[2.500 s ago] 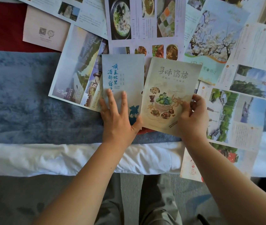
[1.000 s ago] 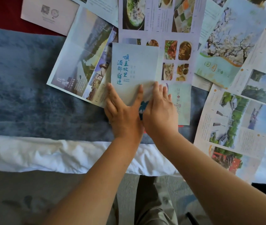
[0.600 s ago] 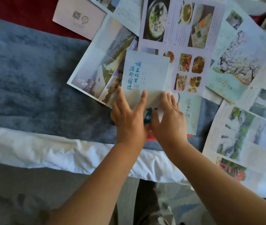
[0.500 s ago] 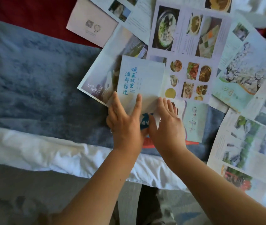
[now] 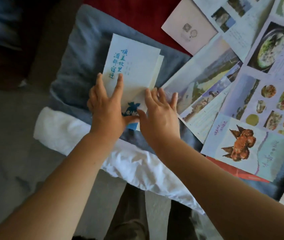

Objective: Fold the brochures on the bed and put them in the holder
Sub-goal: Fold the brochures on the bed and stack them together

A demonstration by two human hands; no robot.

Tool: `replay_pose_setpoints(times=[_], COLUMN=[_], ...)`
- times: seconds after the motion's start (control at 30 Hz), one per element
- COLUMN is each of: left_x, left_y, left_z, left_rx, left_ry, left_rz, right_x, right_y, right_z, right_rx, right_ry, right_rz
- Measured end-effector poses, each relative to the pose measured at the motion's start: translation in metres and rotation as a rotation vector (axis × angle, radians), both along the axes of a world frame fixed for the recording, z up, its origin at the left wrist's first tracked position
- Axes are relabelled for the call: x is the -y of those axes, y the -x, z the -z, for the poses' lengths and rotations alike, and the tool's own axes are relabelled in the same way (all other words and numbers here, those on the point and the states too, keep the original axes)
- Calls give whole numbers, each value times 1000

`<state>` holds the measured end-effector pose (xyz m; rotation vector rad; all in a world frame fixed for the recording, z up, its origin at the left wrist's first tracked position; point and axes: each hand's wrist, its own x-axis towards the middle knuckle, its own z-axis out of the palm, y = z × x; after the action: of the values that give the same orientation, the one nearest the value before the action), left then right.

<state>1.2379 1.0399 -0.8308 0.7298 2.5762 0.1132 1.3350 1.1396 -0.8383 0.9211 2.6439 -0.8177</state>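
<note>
- The folded brochure [image 5: 134, 70], pale with blue lettering, is lying flat on the blue-grey blanket [image 5: 75, 70] near a corner of the bed. A cream inner panel [image 5: 157, 71] is sticking out along its right side, so the layers are not sitting flush.
- The left hand [image 5: 108, 110] is pressing on the folded brochure's lower left, fingers straight and spread. The right hand [image 5: 158, 116] is lying flat too, with its thumb at the bottom edge and its fingers fanned past the right edge. Neither of the hands is pinching anything.
- A moment ago this brochure was sitting on top of the open sheets. Now it is resting on bare blanket to their left, with its last panel closed over.
- Judging by that, the folding of this one is finishing with a last press on the creases. After that it should be going to the holder, which is not showing in this view.
- Right of the folded brochure, the landscape sheet [image 5: 205, 78] is lying just beside the right hand's fingertips. Beyond it the food-photo sheet [image 5: 276, 101] and the crab sheet [image 5: 252, 149] are overlapping, all unfolded, so most of the task is waiting.
- Above the folded brochure, the red cover [image 5: 137, 19] is showing, with a pink card [image 5: 189, 32] lying on it up to the right.
- Left of and below the folded brochure, the blanket and the white sheet [image 5: 137, 167] are running out to the bed's edge close by.
- Sliding the paper further that way is risking a drop to the floor, whereas lifting straight up is looking unobstructed.
</note>
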Motion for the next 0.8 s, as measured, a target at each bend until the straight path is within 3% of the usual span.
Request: replay_pose_setpoints(times=[0.2, 0.33, 0.5, 0.8], left_x=[28, 28, 24, 9], left_y=[31, 20, 23, 27], left_z=[2, 7, 22, 56], left_rx=[65, 31, 141, 247], left_ry=[-26, -27, 51, 41], left_rz=[8, 66, 107, 4], right_x=[20, 15, -5, -12], right_y=[36, 55, 87, 94], right_z=[5, 1, 15, 57], right_rx=[173, 153, 310, 356], right_ry=[-122, -219, -146, -81], right_rz=[-174, -239, -349, -356])
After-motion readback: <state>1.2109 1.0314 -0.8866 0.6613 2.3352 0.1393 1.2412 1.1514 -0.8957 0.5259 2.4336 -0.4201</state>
